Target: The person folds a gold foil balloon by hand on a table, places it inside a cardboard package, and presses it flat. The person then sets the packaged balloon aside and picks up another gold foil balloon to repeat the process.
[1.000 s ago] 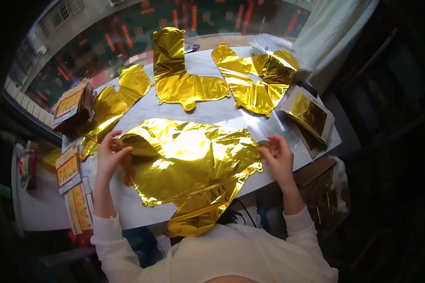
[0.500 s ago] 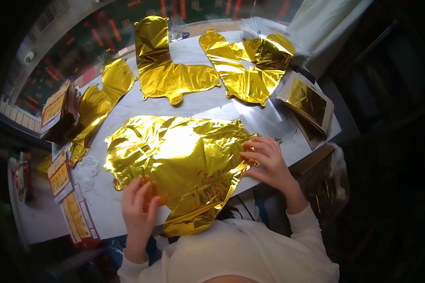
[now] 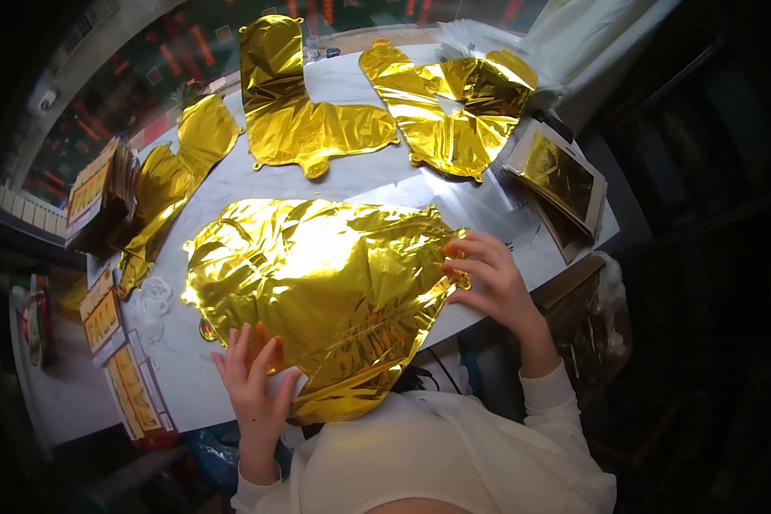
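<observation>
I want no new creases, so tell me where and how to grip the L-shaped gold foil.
Best pinched, probably, by the rounded tab on the L-shaped gold foil, coming from the near side: the tab juts that way, with bare table in front of it.

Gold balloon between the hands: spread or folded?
Mostly spread: the gold balloon lies broad and wrinkled across the table. Whether an edge is tucked underneath, I cannot tell.
</observation>
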{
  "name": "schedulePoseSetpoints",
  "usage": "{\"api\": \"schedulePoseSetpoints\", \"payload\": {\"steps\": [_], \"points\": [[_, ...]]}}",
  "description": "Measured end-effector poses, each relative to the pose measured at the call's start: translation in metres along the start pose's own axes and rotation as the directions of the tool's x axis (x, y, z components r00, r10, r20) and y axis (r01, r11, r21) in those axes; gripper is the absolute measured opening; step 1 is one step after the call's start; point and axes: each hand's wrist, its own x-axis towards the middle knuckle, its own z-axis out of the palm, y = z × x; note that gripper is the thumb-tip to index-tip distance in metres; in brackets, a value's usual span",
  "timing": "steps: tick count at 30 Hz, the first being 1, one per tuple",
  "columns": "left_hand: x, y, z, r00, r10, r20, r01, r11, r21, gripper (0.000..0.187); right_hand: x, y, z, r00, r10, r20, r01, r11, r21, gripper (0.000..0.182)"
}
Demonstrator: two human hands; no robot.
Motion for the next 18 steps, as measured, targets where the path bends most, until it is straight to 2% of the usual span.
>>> {"api": "schedulePoseSetpoints", "payload": {"steps": [5,18], "points": [[-0.0015,-0.0007,-0.0007,1.0,-0.007,-0.012,0.006,0.998,-0.064,0.052,0.0034,0.0037,0.003,1.0,-0.002,-0.006,0.002,1.0,0.01,0.052],[-0.002,-0.0043,0.0005,0.999,-0.003,-0.051,0.0,0.998,-0.069,0.043,0.0053,0.0044,0.0004,1.0,0.004,0.002,-0.004,1.0,0.024,0.043]]}}
